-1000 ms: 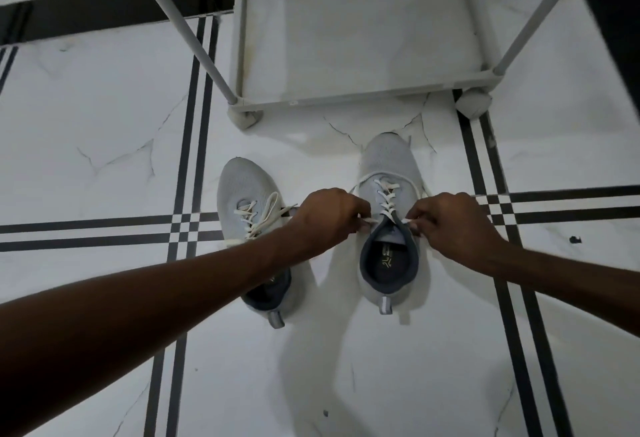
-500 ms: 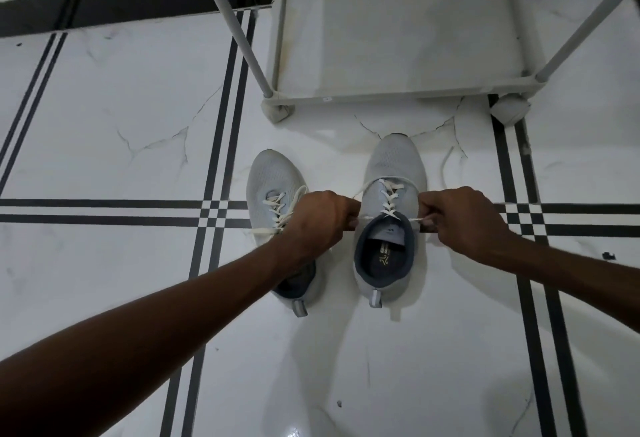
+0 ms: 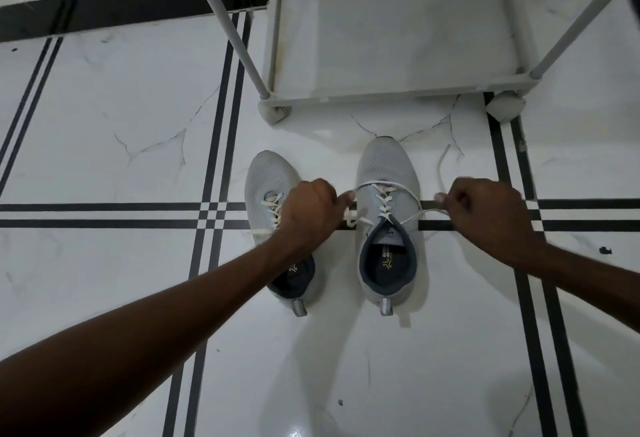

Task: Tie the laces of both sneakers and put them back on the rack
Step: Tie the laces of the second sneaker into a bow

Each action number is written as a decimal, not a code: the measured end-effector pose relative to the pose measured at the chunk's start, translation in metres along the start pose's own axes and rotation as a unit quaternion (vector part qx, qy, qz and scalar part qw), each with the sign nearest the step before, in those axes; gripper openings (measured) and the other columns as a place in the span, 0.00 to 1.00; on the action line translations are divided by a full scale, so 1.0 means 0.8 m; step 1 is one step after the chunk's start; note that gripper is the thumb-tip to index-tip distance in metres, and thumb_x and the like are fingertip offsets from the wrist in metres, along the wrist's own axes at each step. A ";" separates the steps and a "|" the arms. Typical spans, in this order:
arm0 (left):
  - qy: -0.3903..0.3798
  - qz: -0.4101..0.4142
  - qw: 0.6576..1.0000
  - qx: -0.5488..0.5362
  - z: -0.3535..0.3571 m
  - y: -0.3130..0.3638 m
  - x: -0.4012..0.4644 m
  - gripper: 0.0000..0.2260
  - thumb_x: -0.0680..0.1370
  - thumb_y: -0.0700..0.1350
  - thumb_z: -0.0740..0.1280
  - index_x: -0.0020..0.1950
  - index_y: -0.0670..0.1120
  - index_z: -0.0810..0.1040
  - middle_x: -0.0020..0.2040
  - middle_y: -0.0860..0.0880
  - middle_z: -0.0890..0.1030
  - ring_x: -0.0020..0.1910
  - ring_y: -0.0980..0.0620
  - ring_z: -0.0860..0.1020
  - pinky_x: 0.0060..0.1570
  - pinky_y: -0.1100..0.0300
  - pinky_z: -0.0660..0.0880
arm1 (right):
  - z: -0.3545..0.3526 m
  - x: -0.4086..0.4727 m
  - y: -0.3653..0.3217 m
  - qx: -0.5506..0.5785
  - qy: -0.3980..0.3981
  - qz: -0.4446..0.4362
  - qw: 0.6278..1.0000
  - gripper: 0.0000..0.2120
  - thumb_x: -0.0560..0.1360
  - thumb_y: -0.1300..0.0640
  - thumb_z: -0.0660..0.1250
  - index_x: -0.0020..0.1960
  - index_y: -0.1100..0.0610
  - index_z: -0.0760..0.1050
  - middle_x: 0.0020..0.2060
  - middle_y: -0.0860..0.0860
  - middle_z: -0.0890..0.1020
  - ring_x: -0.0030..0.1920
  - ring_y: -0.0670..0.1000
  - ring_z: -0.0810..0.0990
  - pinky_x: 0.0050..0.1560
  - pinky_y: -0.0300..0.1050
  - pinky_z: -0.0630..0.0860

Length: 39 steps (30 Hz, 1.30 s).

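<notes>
On floor before rack [image 3: 398, 91]: I am pulling right sneaker [image 3: 386, 173] laces [image 3: 383, 201] outward, left hand [image 3: 311, 211] and right hand [image 3: 485, 214] fingers pinched shut on one end each, tightening the knot.

R sneaker [image 3: 384, 173]: grey knit, navy collar, upright on floor, toe twd rack, white laces [image 3: 384, 199] untied, ends pulled out L+R | L sneaker [image 3: 268, 176]: same look, just beside it, laces loose, heel part hidden by arm | rack [image 3: 398, 91]: grey frame, bottom shelf bare, just beyond toes
</notes>
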State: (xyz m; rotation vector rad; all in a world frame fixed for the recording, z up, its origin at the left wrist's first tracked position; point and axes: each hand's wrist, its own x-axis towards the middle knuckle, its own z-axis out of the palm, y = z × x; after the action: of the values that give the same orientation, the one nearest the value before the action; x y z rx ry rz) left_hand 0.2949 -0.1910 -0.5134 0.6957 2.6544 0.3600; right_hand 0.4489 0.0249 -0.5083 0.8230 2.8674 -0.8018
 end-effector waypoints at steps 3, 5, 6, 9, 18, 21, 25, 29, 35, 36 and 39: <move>-0.192 -0.184 0.931 -0.248 0.015 0.018 0.001 0.23 0.76 0.58 0.68 0.42 0.36 0.83 0.36 0.40 0.85 0.33 0.43 0.84 0.43 0.51 0.84 | 0.015 0.006 -0.029 0.243 -0.180 0.210 0.930 0.18 0.79 0.49 0.65 0.40 0.62 0.82 0.33 0.54 0.84 0.28 0.50 0.77 0.31 0.41 0.71; -0.170 -0.220 0.897 -0.343 0.020 0.023 0.005 0.14 0.73 0.46 0.74 0.42 0.34 0.83 0.36 0.39 0.85 0.28 0.47 0.82 0.42 0.50 0.84 | 0.023 0.015 -0.041 0.366 -0.187 0.284 0.866 0.10 0.77 0.58 0.68 0.47 0.66 0.81 0.35 0.58 0.81 0.29 0.51 0.76 0.31 0.41 0.73; -0.151 -0.223 0.892 -0.364 0.020 0.025 0.008 0.09 0.73 0.40 0.75 0.42 0.33 0.83 0.36 0.39 0.84 0.26 0.50 0.81 0.38 0.53 0.84 | 0.025 0.021 -0.042 0.389 -0.161 0.291 0.859 0.09 0.76 0.61 0.69 0.50 0.68 0.81 0.36 0.59 0.81 0.30 0.51 0.76 0.32 0.41 0.75; -0.146 -0.222 0.857 -0.441 0.013 0.033 0.008 0.03 0.73 0.33 0.73 0.45 0.37 0.82 0.37 0.40 0.82 0.27 0.53 0.80 0.32 0.60 0.83 | 0.019 0.034 -0.040 0.430 -0.121 0.261 0.856 0.11 0.75 0.62 0.71 0.53 0.69 0.81 0.41 0.62 0.84 0.37 0.52 0.81 0.43 0.45 0.81; -0.255 -0.104 0.842 -0.464 0.006 0.051 0.011 0.07 0.77 0.42 0.72 0.53 0.43 0.85 0.45 0.47 0.85 0.44 0.53 0.80 0.47 0.61 0.79 | -0.015 0.046 -0.062 0.378 -0.077 0.046 0.921 0.05 0.76 0.61 0.71 0.50 0.61 0.83 0.47 0.51 0.87 0.49 0.46 0.86 0.52 0.40 0.80; -0.270 -0.060 0.856 -0.438 0.000 0.056 0.009 0.07 0.75 0.45 0.74 0.49 0.42 0.86 0.40 0.47 0.83 0.40 0.54 0.78 0.47 0.60 0.77 | -0.015 0.056 -0.064 0.361 -0.096 0.022 0.927 0.04 0.77 0.60 0.70 0.49 0.59 0.84 0.48 0.49 0.87 0.54 0.45 0.84 0.55 0.38 0.77; -0.263 -0.035 0.869 -0.419 -0.013 0.061 0.009 0.13 0.74 0.50 0.75 0.45 0.40 0.84 0.35 0.46 0.79 0.36 0.53 0.75 0.44 0.58 0.73 | -0.007 0.057 -0.054 0.325 -0.134 0.012 0.936 0.05 0.77 0.58 0.69 0.47 0.57 0.84 0.45 0.52 0.88 0.47 0.51 0.86 0.52 0.51 0.83; -0.249 -0.036 0.877 -0.409 -0.021 0.057 0.013 0.15 0.74 0.54 0.73 0.42 0.42 0.84 0.29 0.49 0.74 0.31 0.53 0.72 0.42 0.57 0.72 | -0.012 0.048 -0.057 0.311 -0.149 0.010 0.939 0.05 0.77 0.57 0.70 0.47 0.58 0.84 0.29 0.47 0.83 0.29 0.52 0.78 0.33 0.44 0.78; -0.212 -0.025 0.872 -0.440 -0.039 0.053 0.025 0.10 0.77 0.44 0.68 0.48 0.39 0.85 0.31 0.47 0.81 0.30 0.53 0.76 0.42 0.57 0.74 | -0.015 0.055 -0.065 0.307 -0.219 0.022 0.926 0.09 0.80 0.63 0.63 0.51 0.56 0.82 0.21 0.44 0.78 0.19 0.42 0.70 0.23 0.36 0.66; -0.215 -0.020 0.868 -0.447 -0.041 0.051 0.027 0.10 0.78 0.43 0.67 0.49 0.39 0.85 0.32 0.46 0.81 0.32 0.52 0.77 0.42 0.57 0.75 | -0.014 0.055 -0.066 0.310 -0.243 0.033 0.919 0.10 0.80 0.64 0.62 0.51 0.56 0.82 0.21 0.45 0.78 0.19 0.42 0.70 0.22 0.35 0.65; -0.229 -0.011 0.866 -0.444 -0.043 0.042 0.028 0.09 0.78 0.44 0.67 0.46 0.41 0.85 0.37 0.44 0.82 0.36 0.50 0.77 0.45 0.54 0.74 | -0.012 0.056 -0.065 0.334 -0.306 0.040 0.891 0.12 0.80 0.67 0.60 0.52 0.57 0.82 0.25 0.47 0.80 0.21 0.43 0.69 0.21 0.35 0.64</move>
State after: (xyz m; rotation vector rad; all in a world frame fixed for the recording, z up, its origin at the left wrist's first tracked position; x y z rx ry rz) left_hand 0.2764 -0.1561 -0.4779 0.3659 1.7495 1.1457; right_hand 0.3853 0.0135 -0.4838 0.5591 1.9850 -1.7102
